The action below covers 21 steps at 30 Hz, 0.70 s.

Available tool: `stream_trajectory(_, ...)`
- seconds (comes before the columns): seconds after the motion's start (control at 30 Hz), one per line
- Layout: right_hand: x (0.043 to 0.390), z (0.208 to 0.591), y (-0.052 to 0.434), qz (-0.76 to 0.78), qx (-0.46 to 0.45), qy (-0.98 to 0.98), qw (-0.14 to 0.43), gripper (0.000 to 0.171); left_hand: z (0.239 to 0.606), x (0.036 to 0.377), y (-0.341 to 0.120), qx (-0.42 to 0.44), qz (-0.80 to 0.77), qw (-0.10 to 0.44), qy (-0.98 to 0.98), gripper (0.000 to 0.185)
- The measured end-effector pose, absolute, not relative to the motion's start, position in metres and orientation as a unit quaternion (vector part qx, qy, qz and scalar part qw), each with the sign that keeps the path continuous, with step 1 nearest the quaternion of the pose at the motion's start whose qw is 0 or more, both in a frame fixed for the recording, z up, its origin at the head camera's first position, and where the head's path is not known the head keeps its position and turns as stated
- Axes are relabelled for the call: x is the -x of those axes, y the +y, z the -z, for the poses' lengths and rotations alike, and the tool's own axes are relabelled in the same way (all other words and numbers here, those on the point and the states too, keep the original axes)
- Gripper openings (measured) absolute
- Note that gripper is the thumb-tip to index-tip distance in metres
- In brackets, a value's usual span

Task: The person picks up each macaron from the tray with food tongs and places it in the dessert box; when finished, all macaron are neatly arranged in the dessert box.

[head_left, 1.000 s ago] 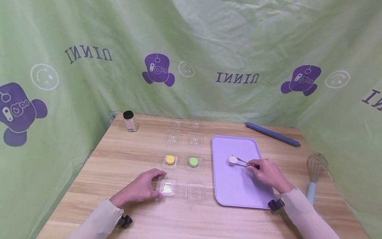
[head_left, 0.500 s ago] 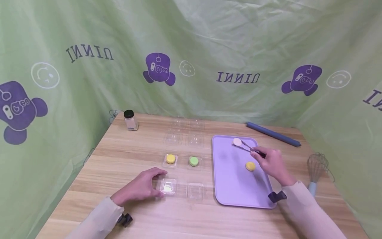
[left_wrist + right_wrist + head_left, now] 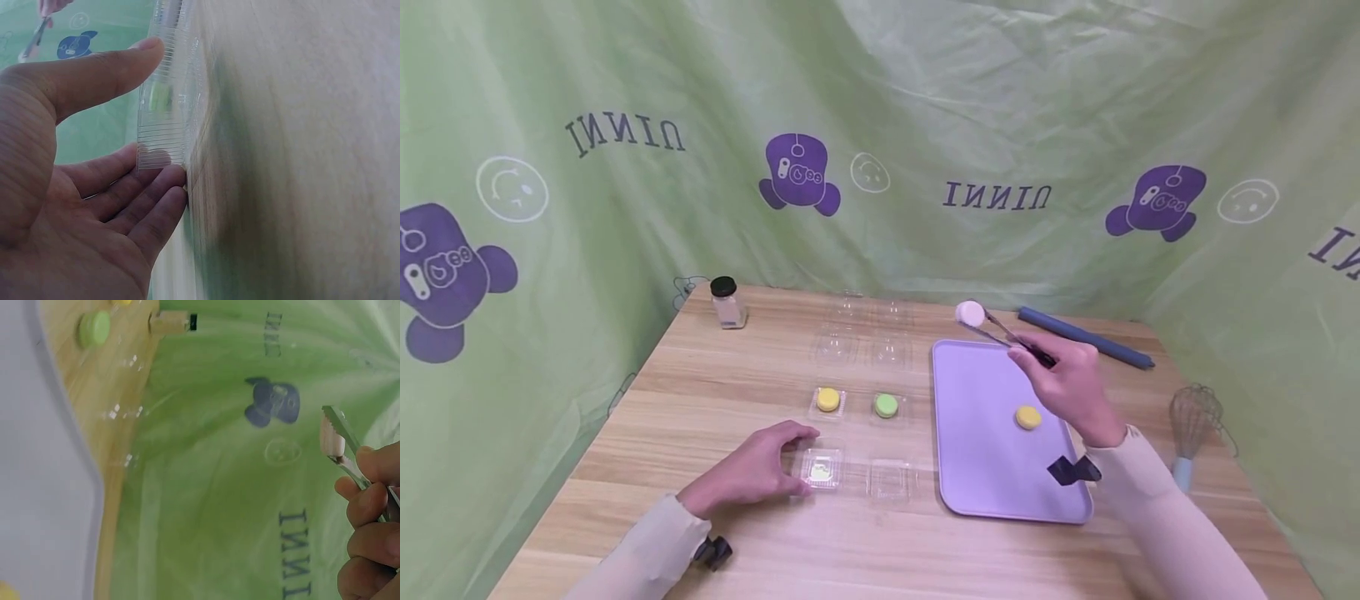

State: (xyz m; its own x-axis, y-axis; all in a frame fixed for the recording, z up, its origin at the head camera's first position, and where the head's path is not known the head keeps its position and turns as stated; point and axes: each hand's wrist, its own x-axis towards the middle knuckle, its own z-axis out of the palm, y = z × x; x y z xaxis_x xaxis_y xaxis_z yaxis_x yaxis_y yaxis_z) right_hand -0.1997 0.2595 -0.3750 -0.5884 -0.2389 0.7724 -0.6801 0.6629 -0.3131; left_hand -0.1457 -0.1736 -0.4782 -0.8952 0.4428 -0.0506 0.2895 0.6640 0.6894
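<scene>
Holding a pale macaron (image 3: 970, 313) in tongs (image 3: 345, 429) above the purple tray (image 3: 973, 471).
Right grip (image 3: 1070, 382) clamps the tongs; left grip (image 3: 752, 467), thumb and fingers apart, is at a clear box (image 3: 822, 471) toward the desk's (image 3: 850, 558) near edge.

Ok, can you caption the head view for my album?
Right hand holds a pale pink macaron in tongs; a yellow macaron rests on the purple tray.

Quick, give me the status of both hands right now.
Left hand: holding a clear plastic box between thumb and fingers.
Right hand: holding tongs, with a pale pink macaron in their tips.
</scene>
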Motion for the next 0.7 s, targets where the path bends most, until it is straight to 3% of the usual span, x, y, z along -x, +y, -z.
stream_trajectory(0.3, 0.193, 0.367, 0.208, -0.348, -0.390, -0.776, 0.353, 0.024, 0.479, 0.146, -0.174, -0.205, -0.352, 0.105, 0.907, 0.078)
stream_trajectory(0.7, 0.176, 0.386, 0.155, -0.326, -0.479, -0.783, 0.227, 0.017, 0.478, 0.147, -0.173, -0.216, -0.348, 0.096, 0.907, 0.078)
